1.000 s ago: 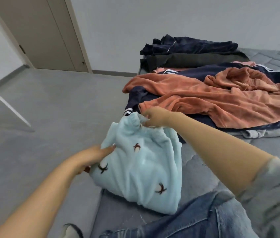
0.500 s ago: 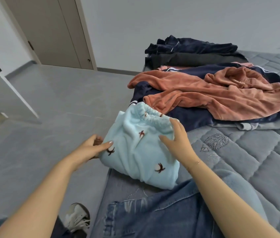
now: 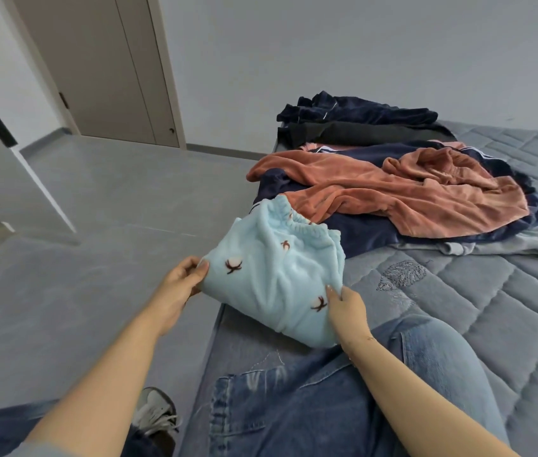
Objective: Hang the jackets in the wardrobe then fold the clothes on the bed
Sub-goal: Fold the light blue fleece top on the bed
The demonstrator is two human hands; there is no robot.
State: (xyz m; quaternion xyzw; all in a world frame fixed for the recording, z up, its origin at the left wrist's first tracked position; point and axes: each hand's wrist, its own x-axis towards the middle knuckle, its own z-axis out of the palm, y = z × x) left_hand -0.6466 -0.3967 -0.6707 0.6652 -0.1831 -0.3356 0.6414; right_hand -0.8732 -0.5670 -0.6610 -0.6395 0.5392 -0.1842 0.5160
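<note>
A folded light-blue fleece garment [image 3: 271, 275] with small brown flower marks lies at the near left edge of the bed [image 3: 459, 301], its elastic waistband facing away from me. My left hand [image 3: 183, 280] pinches its left edge. My right hand [image 3: 346, 308] grips its near right side, thumb on top. Behind it lie unfolded clothes: an orange fleece piece [image 3: 393, 192] over a navy garment [image 3: 366, 232], and a grey one [image 3: 508, 245] at the right. Further back sit a dark navy garment [image 3: 360, 112] and a black one [image 3: 360, 131].
My knee in blue jeans [image 3: 327, 397] rests on the bed's near edge, a grey shoe [image 3: 155, 413] on the floor [image 3: 112, 209] below. A white open door panel [image 3: 4, 179] stands at the left. A beige closed door [image 3: 103, 70] is at the back.
My right hand has slid from the waistband down to the garment's near right side. The left hand stays on the left edge. The view has shifted a little.
</note>
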